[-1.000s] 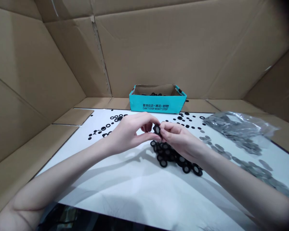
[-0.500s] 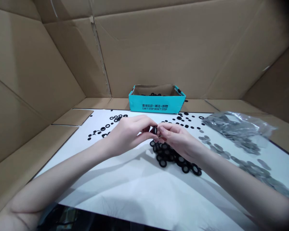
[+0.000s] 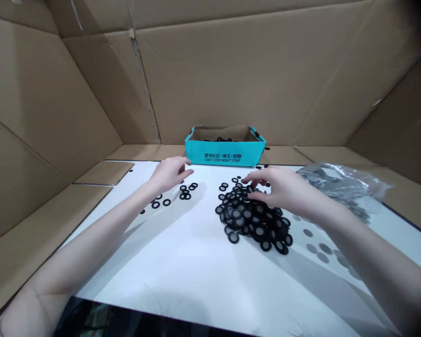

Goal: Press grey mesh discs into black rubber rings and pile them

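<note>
Holding your two hands well apart, you have the left hand point(image 3: 171, 175) above the white table point(image 3: 182, 262), close to some loose black rings point(image 3: 166, 205); its thumb and fingers are parted, and I see nothing between them. Your right hand point(image 3: 284, 187) is over the far part of a heap of black pieces point(image 3: 246, 214), many of which show grey centres. Its thumb and forefinger leave a gap where one dark piece appears — whether it is pinched there or only lies behind, I cannot tell. The heap is right of the middle, probably because both hands can reach it easily. The loose rings lie on the left side and the grey discs point(image 3: 325, 249) on the right, partly under your forearm, so perhaps each kind is kept near one hand. Behind the discs is a clear plastic bag point(image 3: 358, 177) with grey content. The turquoise box point(image 3: 225, 159), with dark pieces inside, is at the far edge — it seems placed there to leave the middle free for your hands.
</note>
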Demonstrator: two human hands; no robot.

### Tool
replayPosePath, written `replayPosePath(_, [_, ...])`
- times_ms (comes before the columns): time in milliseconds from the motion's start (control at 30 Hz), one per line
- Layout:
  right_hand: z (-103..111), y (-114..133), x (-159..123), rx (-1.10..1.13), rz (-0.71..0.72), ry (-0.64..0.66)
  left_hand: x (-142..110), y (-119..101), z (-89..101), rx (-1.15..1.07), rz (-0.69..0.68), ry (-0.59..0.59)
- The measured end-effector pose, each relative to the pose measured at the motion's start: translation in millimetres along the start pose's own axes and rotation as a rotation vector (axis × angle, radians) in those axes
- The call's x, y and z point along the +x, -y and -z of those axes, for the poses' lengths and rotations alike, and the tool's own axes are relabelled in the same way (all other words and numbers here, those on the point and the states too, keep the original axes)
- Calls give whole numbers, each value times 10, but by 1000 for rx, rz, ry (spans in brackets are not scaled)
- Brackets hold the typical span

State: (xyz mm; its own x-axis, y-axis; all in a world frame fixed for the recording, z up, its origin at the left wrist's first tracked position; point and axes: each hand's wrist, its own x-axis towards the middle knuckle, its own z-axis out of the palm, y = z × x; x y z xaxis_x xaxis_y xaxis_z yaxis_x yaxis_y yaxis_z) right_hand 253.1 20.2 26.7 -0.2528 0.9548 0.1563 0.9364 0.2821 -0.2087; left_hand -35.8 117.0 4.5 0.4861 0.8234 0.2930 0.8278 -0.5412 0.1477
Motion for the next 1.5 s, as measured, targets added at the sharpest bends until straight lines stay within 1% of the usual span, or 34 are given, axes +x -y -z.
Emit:
replayPosePath(100, [43,-86,15,-40,-27,109,66,312,-177,94,99,95])
replayPosePath(200, [39,-89,23,-40,-27,166,70,510,-295,166,188,166])
replayPosePath(267, [47,-86,19,-28,-29,164,68,574,-325,188,220,195])
replayPosePath(367, [112,-93,-9,25,-41,117,71,610,-335,198,227,204])
replayPosePath(500, [211,-130,-66,106,-66,36,71,631,-362,194,196,187])
replayPosePath(567, [195,-203,-100,118,-99,38,68,647,-382,190,164,181])
replayPosePath(633, [118,-353,-152,95,-129,77,69,665,-399,189,134,174])
replayPosePath(700, [8,-577,-236,41,-163,120,75,681,-407,190,116,163])
replayPosePath(833, [-177,-1071,-483,-39,-297,62,98,698,-403,191,92,137])
replayPosePath(933, [-262,-1277,-628,-76,-341,17,107,690,-398,195,83,117])
replayPosePath(1033, [-357,-1305,-662,-91,-344,-21,106,673,-393,199,74,102])
replayPosePath(1133, [-462,-1255,-622,-129,-370,-85,102,661,-380,203,70,96])
replayPosePath(1233, [-537,-1210,-580,-159,-403,-115,103,660,-359,210,77,99])
replayPosePath(1333, [-559,-1181,-573,-161,-423,-123,106,652,-326,217,87,103])
replayPosePath(1500, [-517,-1158,-594,-117,-453,-145,104,599,-252,227,112,95])
